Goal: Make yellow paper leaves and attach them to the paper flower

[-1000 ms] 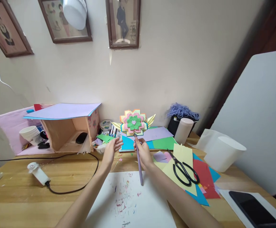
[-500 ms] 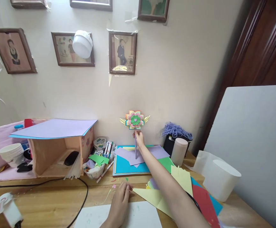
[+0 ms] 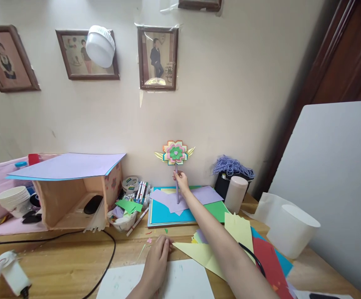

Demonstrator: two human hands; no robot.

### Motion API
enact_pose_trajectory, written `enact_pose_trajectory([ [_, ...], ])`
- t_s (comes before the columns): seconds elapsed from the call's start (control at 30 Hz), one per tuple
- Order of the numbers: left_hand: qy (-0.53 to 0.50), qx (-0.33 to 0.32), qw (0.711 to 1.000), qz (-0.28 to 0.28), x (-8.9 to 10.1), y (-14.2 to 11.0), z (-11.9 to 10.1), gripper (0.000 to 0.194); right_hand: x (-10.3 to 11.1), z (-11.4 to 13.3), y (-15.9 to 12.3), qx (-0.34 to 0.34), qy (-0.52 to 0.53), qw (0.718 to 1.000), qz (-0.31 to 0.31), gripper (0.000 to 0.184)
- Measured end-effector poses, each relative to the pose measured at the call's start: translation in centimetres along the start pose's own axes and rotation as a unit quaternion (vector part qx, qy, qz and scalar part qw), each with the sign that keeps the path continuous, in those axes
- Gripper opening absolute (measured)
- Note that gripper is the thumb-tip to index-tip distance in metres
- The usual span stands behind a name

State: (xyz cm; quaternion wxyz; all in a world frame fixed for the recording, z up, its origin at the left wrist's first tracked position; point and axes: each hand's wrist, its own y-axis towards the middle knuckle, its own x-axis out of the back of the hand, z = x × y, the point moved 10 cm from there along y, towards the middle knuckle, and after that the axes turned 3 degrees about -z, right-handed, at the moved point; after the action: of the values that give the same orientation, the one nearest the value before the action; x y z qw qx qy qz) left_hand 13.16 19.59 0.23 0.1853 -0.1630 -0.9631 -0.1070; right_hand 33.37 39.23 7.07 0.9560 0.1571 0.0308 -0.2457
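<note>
My right hand (image 3: 181,182), its arm stretched forward, grips the purple stick (image 3: 177,195) of a paper flower wand. The layered paper flower (image 3: 175,153) stands upright above that hand, with a green centre and gold wing shapes at both sides. Below it lie purple paper scraps (image 3: 203,198) on a stack of blue and green sheets. My left hand (image 3: 158,256) rests with curled fingers at the edge of a white sheet (image 3: 115,280). Its fingertips are close to the tip of a pale yellow paper piece (image 3: 196,254); what they hold, if anything, is hidden.
An open box with a purple paper top (image 3: 71,164) stands left, beside a bowl of scraps (image 3: 123,222) and markers (image 3: 141,192). A black cable (image 3: 113,257) crosses the table. On the right are a white cylinder (image 3: 237,193), purple yarn (image 3: 232,166) and a paper roll (image 3: 292,230).
The view has tilted slightly down. My right hand sits a little lower on the stick, with more of it showing under the flower. My left hand has barely moved.
</note>
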Motion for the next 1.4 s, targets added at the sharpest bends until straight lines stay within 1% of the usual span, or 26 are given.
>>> enact_pose_trajectory([
  [0.07, 0.001, -0.005, 1.000, 0.004, -0.1, 0.0, 0.0, 0.037, -0.3, 0.4, -0.4, 0.009, -0.030, 0.999, 0.024, 0.031],
  [0.13, 0.003, -0.009, 1.000, 0.004, -0.1, 0.0, -0.1, 0.037, 0.0, 1.0, -0.9, 0.020, -0.062, 0.997, 0.030, 0.030],
  [0.2, 0.011, -0.016, 1.000, 0.001, 0.0, 0.0, -0.4, 0.037, 1.1, 1.4, -2.0, 0.026, -0.095, 0.995, 0.018, 0.031],
  [0.27, 0.020, -0.034, 0.999, 0.004, 0.1, 0.0, -1.0, 0.038, 3.2, 1.7, -3.8, 0.024, -0.133, 0.991, 0.002, 0.031],
  [0.33, 0.036, -0.058, 0.998, 0.015, 0.0, 0.0, -1.8, 0.040, 6.0, 2.0, -6.6, 0.017, -0.171, 0.985, 0.008, 0.032],
  [0.37, 0.049, -0.067, 0.996, 0.023, -0.1, -0.1, -2.2, 0.041, 7.6, 2.2, -8.2, 0.013, -0.187, 0.982, 0.022, 0.033],
  [0.43, 0.075, -0.085, 0.993, 0.041, -0.4, -0.4, -2.8, 0.041, 11.2, 2.8, -11.7, -0.002, -0.219, 0.975, 0.048, 0.036],
  [0.47, 0.087, -0.098, 0.990, 0.052, -0.7, -0.5, -3.1, 0.040, 13.3, 3.3, -13.5, -0.010, -0.235, 0.971, 0.049, 0.037],
  [0.53, 0.111, -0.126, 0.983, 0.078, -1.4, -0.9, -3.7, 0.039, 17.7, 4.5, -16.6, -0.022, -0.271, 0.962, 0.035, 0.033],
  [0.6, 0.137, -0.155, 0.973, 0.104, -2.1, -1.3, -4.2, 0.038, 21.5, 5.9, -19.2, -0.029, -0.315, 0.949, 0.011, 0.029],
  [0.67, 0.164, -0.179, 0.962, 0.124, -2.8, -1.6, -4.3, 0.037, 24.1, 6.5, -21.3, -0.039, -0.356, 0.934, -0.004, 0.026],
  [0.7, 0.176, -0.189, 0.957, 0.132, -3.1, -1.7, -4.4, 0.036, 24.9, 6.5, -22.1, -0.044, -0.376, 0.925, -0.006, 0.024],
  [0.77, 0.194, -0.205, 0.949, 0.138, -3.4, -1.7, -4.4, 0.034, 25.5, 6.0, -23.4, -0.051, -0.414, 0.909, -0.003, 0.021],
  [0.87, 0.209, -0.228, 0.943, 0.126, -3.4, -1.8, -4.5, 0.032, 24.8, 4.8, -24.5, -0.054, -0.451, 0.891, 0.002, 0.026],
  [0.93, 0.218, -0.239, 0.939, 0.115, -3.3, -1.8, -4.7, 0.032, 24.2, 4.2, -24.9, -0.054, -0.459, 0.887, -0.002, 0.022],
  [1.0, 0.230, -0.243, 0.936, 0.111, -3.3, -1.9, -4.7, 0.032, 23.8, 3.9, -25.1, -0.058, -0.456, 0.888, -0.001, 0.020],
  [1.1, 0.250, -0.243, 0.930, 0.113, -3.4, -1.9, -4.5, 0.034, 23.9, 3.8, -25.5, -0.069, -0.426, 0.902, 0.010, 0.021],
  [1.2, 0.276, -0.232, 0.926, 0.111, -3.5, -1.6, -3.9, 0.042, 24.4, 4.0, -25.8, -0.073, -0.368, 0.927, 0.013, 0.022],
  [1.3, 0.294, -0.208, 0.927, 0.106, -3.5, -1.2, -3.1, 0.050, 25.8, 4.9, -25.5, -0.060, -0.309, 0.948, -0.035, 0.031],
  [1.4, 0.283, -0.215, 0.928, 0.115, -3.7, -1.2, -3.1, 0.044, 27.6, 5.9, -24.9, -0.050, -0.260, 0.960, -0.091, 0.039],
])
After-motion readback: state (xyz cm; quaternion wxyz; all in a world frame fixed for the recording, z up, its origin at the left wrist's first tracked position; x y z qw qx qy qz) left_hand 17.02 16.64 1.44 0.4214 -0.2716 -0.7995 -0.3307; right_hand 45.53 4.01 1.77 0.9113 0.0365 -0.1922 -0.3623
